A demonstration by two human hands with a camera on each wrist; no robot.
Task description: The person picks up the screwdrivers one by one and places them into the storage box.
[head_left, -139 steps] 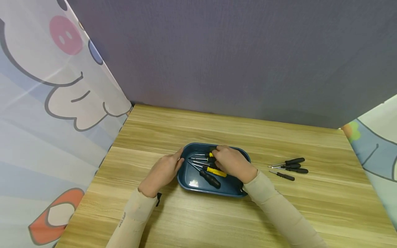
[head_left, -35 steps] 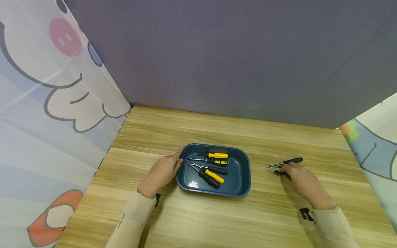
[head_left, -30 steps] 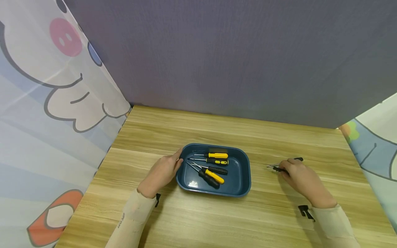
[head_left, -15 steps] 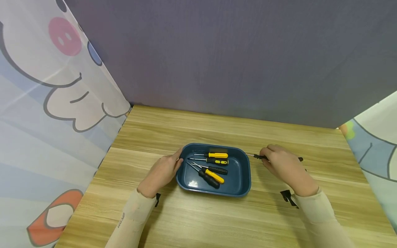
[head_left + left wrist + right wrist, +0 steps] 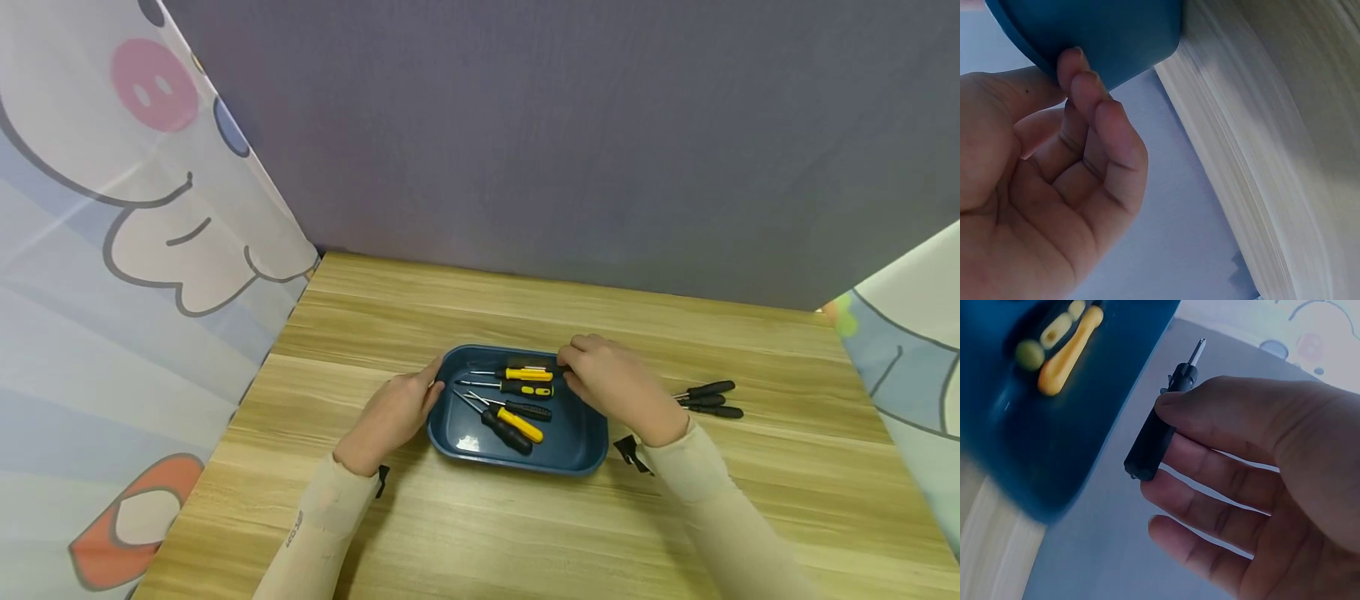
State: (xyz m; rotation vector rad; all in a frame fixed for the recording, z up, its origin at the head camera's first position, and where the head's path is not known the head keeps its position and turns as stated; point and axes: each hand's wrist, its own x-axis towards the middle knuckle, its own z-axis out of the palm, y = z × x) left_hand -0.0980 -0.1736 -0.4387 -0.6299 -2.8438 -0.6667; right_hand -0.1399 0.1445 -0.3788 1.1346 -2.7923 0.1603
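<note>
My right hand [image 5: 618, 379] is over the right back part of a blue tray [image 5: 517, 468]. Between thumb and fingertips it pinches a small screwdriver with a black handle [image 5: 1152, 440] and a short metal shaft, seen best in the right wrist view. My left hand [image 5: 393, 415] grips the tray's left end, thumb at the rim and bent fingers against the outer wall [image 5: 1122, 37]. Inside the tray lie several screwdrivers, among them a yellow-handled one [image 5: 521, 427], a black-and-yellow one [image 5: 527, 388] and a black one [image 5: 508, 433].
Several black-handled screwdrivers [image 5: 716, 401] lie close together on the wooden table [image 5: 480, 533], right of the tray, their tips partly hidden by my right hand. A grey panel [image 5: 562, 150] stands along the table's back edge, and a patterned cloth [image 5: 150, 292] hangs on the left.
My right hand has picked a black screwdriver from the group on the right and carried it left to the tray. The left hand has stayed at the tray's left end.
</note>
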